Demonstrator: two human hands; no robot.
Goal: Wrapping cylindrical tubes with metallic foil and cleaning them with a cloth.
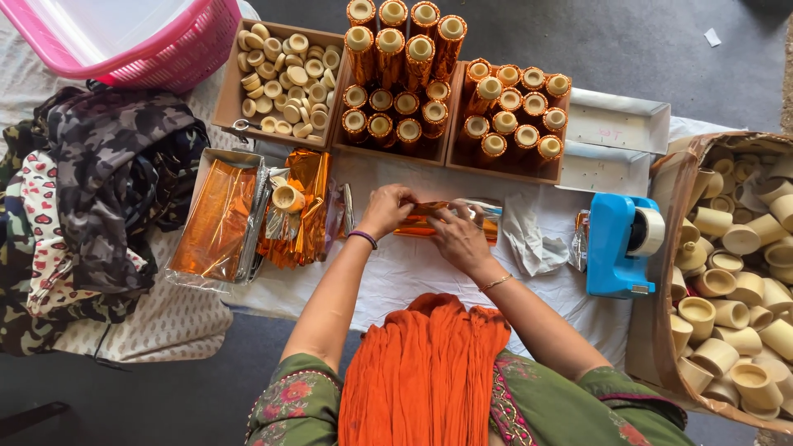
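My left hand (385, 208) and my right hand (458, 237) both grip an orange foil-wrapped tube (421, 220) lying crosswise on the white cloth (405, 268). The left hand pinches its left end, and the right hand covers its right half; clear wrap shows past the fingers. A purple band circles my left wrist and a thin bangle my right. Just left of my hands lie sheets of orange foil (216, 219) in a tray, with crumpled foil and one bare cream cup (288, 197) on top.
Cardboard boxes at the back hold cream lids (285, 78) and several foil-wrapped tubes (405, 74). A blue tape dispenser (619, 244) stands right of my hands. A big box of bare cream cups (735, 281) is at far right, a pink basket (140, 37) far left.
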